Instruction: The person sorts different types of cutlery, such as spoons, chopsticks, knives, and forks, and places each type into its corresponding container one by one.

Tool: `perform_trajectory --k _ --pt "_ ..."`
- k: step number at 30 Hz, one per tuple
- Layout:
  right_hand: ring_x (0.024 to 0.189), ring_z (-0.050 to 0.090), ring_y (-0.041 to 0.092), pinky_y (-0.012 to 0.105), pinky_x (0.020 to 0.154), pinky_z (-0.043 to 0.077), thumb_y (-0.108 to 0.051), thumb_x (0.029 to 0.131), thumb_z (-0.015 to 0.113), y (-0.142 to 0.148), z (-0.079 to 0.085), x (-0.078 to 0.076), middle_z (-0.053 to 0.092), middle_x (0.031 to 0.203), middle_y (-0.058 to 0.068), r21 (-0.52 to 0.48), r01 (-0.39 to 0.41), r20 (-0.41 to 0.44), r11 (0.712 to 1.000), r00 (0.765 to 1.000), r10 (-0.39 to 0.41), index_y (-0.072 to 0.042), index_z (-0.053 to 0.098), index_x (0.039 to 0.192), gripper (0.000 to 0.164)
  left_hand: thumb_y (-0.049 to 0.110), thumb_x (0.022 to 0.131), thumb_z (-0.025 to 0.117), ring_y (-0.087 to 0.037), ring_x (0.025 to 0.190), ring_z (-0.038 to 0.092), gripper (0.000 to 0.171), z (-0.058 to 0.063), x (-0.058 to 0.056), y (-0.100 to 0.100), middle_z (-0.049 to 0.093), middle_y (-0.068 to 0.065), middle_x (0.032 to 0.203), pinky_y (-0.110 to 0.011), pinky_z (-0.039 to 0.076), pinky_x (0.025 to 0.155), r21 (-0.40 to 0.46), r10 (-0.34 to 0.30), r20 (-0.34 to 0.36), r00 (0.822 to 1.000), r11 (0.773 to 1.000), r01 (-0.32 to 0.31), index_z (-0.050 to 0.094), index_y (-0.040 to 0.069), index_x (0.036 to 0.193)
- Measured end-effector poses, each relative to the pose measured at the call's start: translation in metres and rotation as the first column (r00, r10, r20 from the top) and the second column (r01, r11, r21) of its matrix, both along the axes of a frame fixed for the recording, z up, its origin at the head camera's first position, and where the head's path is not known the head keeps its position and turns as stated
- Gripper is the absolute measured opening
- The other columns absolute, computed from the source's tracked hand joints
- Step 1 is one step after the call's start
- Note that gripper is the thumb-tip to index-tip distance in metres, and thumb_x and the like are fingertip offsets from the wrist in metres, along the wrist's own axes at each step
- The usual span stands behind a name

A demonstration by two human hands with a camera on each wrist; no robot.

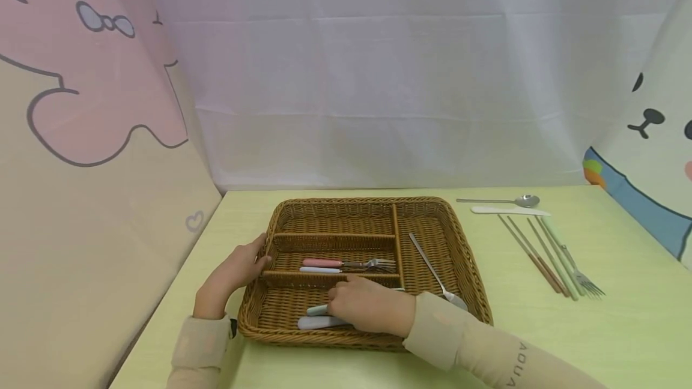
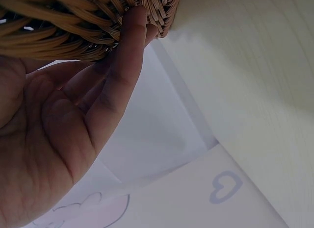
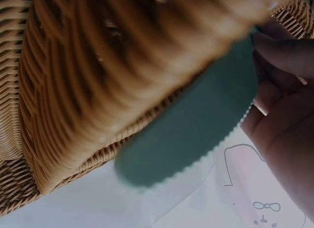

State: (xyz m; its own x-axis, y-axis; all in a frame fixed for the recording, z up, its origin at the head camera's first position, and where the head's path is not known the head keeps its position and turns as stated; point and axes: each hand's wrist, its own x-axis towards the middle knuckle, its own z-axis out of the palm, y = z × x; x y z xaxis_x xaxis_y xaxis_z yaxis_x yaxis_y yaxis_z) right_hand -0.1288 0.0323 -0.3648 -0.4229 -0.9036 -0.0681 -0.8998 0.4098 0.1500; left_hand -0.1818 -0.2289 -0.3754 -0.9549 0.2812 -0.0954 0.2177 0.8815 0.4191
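At the brown wicker tray's (image 1: 362, 200) six o'clock, right hand (image 1: 373, 304) pinches green serrated knife (image 3: 191, 120), best laid flat; left hand (image 1: 236, 269) grips rim at nine.

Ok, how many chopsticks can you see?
4: two brown-handled chopsticks and two green-handled chopsticks, all on the table right of the basket. The right hand may hide others.
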Motion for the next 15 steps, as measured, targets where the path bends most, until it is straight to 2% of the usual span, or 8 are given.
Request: perform_trajectory --k 3,7,10,15 --pt "0.076 0.056 0.005 0.021 0.062 0.046 -0.017 0.080 0.068 -0.0004 -0.0010 -0.0002 0.065 0.091 -0.010 0.004 0.000 0.007 1.000 1.000 0.000 -0.022 0.070 0.097 0.018 0.010 0.093 0.049 -0.013 0.052 0.045 0.060 -0.0001 0.0000 -0.0005 0.060 -0.029 0.102 -0.045 0.044 0.073 -0.002 0.000 -0.002 1.000 1.000 0.000 0.019 -0.013 0.139" --pt "0.078 0.056 0.005 0.020 0.059 0.044 -0.016 0.082 0.066 0.0000 -0.0010 0.0005 0.065 0.094 -0.008 0.014 0.003 0.038 1.000 0.999 -0.003 -0.020 0.070 0.099 0.018 0.011 0.093 0.049 -0.012 0.045 0.036 0.060 -0.0006 -0.0006 -0.0007 0.059 -0.018 0.078 -0.043 0.043 0.070 -0.002 0.000 0.002 1.000 1.000 0.000 0.018 -0.012 0.139" --pt "0.077 0.056 0.005 0.019 0.056 0.042 -0.016 0.082 0.065 0.0011 -0.0011 0.0016 0.064 0.094 -0.008 0.027 0.011 0.061 1.000 0.998 -0.012 -0.020 0.070 0.099 0.017 0.011 0.093 0.049 -0.012 0.044 0.034 0.060 -0.0009 -0.0009 -0.0007 0.054 -0.011 0.070 -0.042 0.042 0.069 -0.001 -0.001 0.000 1.000 1.000 0.001 0.018 -0.012 0.139" --pt "0.080 0.057 0.006 0.019 0.055 0.042 -0.016 0.082 0.065 0.0025 -0.0016 0.0027 0.064 0.096 -0.008 0.049 0.011 0.067 0.999 0.998 -0.015 -0.020 0.069 0.099 0.018 0.010 0.093 0.049 -0.012 0.045 0.036 0.060 -0.0009 -0.0011 -0.0005 0.053 -0.008 0.070 -0.042 0.042 0.069 -0.002 0.000 0.000 1.000 1.000 0.000 0.018 -0.012 0.139"
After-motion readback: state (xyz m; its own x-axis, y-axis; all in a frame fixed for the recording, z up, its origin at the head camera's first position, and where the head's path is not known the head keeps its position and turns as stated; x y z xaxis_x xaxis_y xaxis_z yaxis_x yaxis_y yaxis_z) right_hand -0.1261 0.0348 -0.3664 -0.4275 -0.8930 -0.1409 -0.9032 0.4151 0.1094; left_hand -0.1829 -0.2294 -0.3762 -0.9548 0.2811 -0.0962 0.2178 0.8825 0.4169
